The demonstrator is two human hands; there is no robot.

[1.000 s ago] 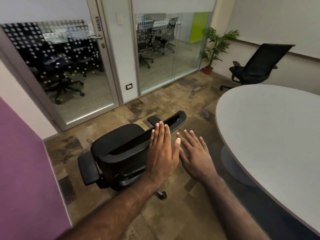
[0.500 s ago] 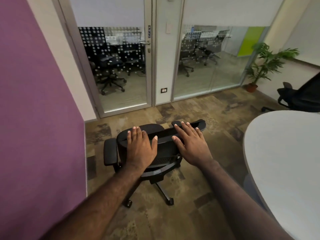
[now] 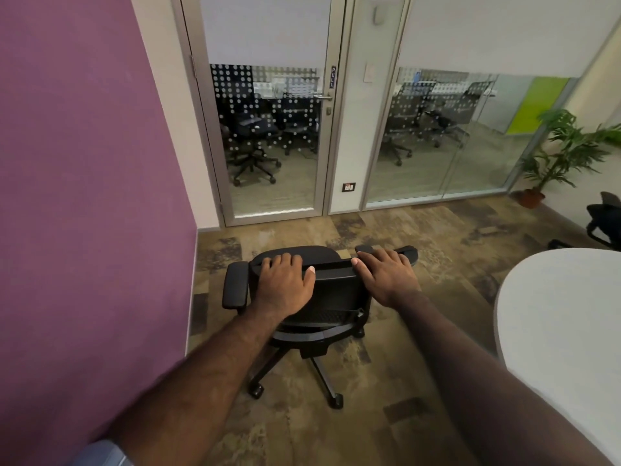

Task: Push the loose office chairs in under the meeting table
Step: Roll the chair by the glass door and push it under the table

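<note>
A black office chair [image 3: 332, 297] on castors stands on the carpet in front of me, its back toward me and its seat facing the glass wall. My left hand [image 3: 285, 284] grips the left part of the backrest's top edge, fingers curled over it. My right hand [image 3: 386, 274] lies on the right part of that edge, fingers over the top. The pale round meeting table [image 3: 564, 317] is at the right, its edge about a chair's width from the chair. A second black chair [image 3: 605, 218] shows partly at the far right, beyond the table.
A purple wall [image 3: 87, 196] stands close on the left, beside the chair's left armrest. A glass door [image 3: 268, 139] and glass panels close off the far side. A potted plant [image 3: 554, 156] stands in the far right corner. Patterned carpet lies between chair and door.
Both hands have come down from the air onto the backrest's top edge and closed over it. My view has swung left, so the table now sits further right.
</note>
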